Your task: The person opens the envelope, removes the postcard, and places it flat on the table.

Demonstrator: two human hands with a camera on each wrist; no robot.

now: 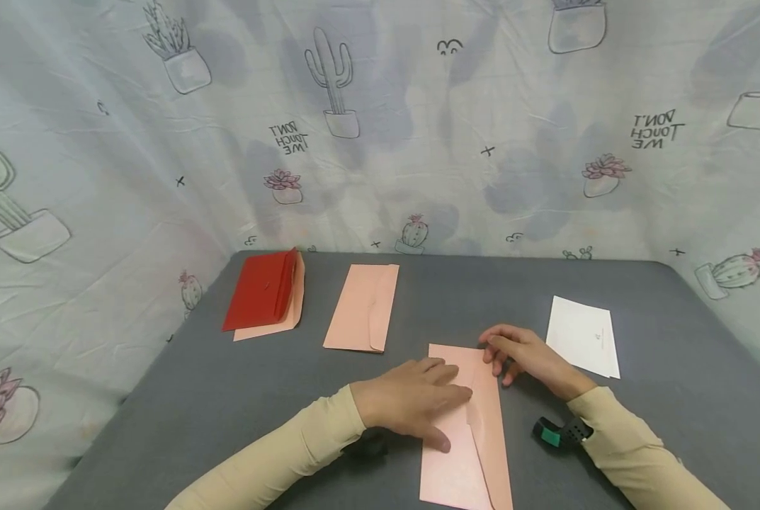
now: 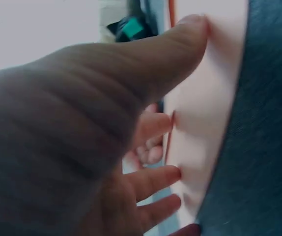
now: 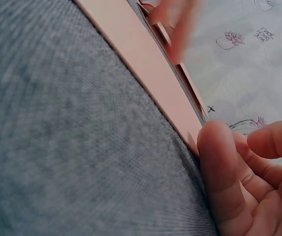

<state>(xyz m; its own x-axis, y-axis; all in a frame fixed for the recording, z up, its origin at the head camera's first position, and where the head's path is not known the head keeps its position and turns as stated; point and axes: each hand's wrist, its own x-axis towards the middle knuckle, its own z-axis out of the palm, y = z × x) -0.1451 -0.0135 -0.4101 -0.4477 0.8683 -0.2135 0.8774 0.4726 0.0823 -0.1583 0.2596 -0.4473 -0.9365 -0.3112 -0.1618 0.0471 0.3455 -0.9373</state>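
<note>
A pink envelope (image 1: 446, 467) lies on the grey table in front of me, its flap (image 1: 491, 439) along the right side. My left hand (image 1: 411, 400) rests on it with spread fingers; in the left wrist view the thumb and fingertips (image 2: 168, 174) touch the paper. At the envelope's top right corner is my right hand (image 1: 526, 358), its fingers loosely bent. The right wrist view has a right-hand digit (image 3: 219, 157) against the envelope's edge (image 3: 151, 83), and no paper shows pinched between the fingers.
Farther back on the table (image 1: 469, 297) lies another pink envelope (image 1: 357, 308). To its left, a red envelope-like item (image 1: 261, 290) lies over a pink one (image 1: 293, 312). White cards (image 1: 580, 336) sit at the right. A cactus-print cloth (image 1: 380, 163) hangs behind the table.
</note>
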